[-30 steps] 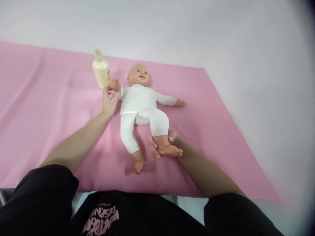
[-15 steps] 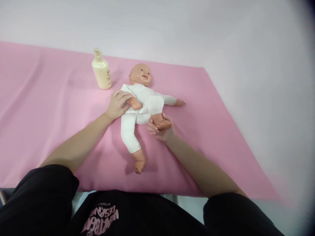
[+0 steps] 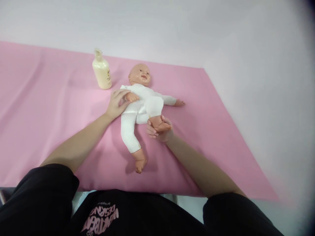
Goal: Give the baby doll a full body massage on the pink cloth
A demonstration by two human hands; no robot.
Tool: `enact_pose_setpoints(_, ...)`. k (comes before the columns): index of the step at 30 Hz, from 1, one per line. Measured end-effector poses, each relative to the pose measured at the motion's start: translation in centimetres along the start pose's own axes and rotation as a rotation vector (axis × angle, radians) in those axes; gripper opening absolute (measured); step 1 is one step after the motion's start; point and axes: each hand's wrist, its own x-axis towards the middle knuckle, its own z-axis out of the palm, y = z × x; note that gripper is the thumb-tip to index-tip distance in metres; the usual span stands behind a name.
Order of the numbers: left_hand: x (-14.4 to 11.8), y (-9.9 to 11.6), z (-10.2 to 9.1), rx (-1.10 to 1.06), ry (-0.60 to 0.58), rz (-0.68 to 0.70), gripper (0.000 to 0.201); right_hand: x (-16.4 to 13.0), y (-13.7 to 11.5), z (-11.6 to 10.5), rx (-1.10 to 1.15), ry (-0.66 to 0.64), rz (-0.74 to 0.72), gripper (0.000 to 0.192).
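A baby doll [image 3: 140, 105] in a white bodysuit lies face up on a pink sheet [image 3: 49, 124], its head toward the far wall. My left hand [image 3: 116, 104] holds the doll's arm folded across its chest. My right hand [image 3: 157, 129] grips the doll's foot, with that knee bent up toward the belly. The doll's other leg lies straight, pointing toward me, and its other arm is stretched out to the right.
A cream lotion bottle [image 3: 101, 70] with a pump top stands upright on the sheet just left of the doll's head. A pale wall runs behind and to the right of the sheet. My black sleeves and shirt fill the bottom of the view.
My left hand brought the doll's arm from beside the bottle down across its chest. My right hand pushed the foot up, bending the leg that lay straight.
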Motion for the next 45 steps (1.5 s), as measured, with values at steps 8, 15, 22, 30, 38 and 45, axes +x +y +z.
enact_pose_setpoints(8, 0.4, -5.0, 0.5, -0.492, 0.506, -0.515, 0.050, -0.6, 0.7, -0.5, -0.048, -0.547, 0.357, 0.057)
enact_pose_setpoints(15, 0.2, -9.0, 0.8, -0.581, 0.532, -0.645, 0.061, -0.1, 0.7, 0.5, -0.377, -0.636, 0.561, 0.040)
enact_pose_setpoints(22, 0.0, -9.8, 0.8, -0.589, 0.503, -0.630, 0.064, 0.6, 0.3, 0.4, -0.403, -0.774, 0.508, 0.039)
enact_pose_setpoints(30, 0.3, -6.0, 0.4, -0.520, 0.484, -0.507, 0.058, 0.0, 1.5, -2.2, -0.072, -0.745, 0.215, 0.054)
enact_pose_setpoints(38, 0.0, -2.1, 0.5, -0.197, 0.252, -0.164, 0.064, 0.2, -0.1, -0.8, 0.067, -0.087, -0.120, 0.056)
enact_pose_setpoints(45, 0.2, 0.7, -0.7, 0.000, -0.080, 0.151, 0.046, 0.4, -0.5, 0.3, 0.031, 0.282, -0.087, 0.061)
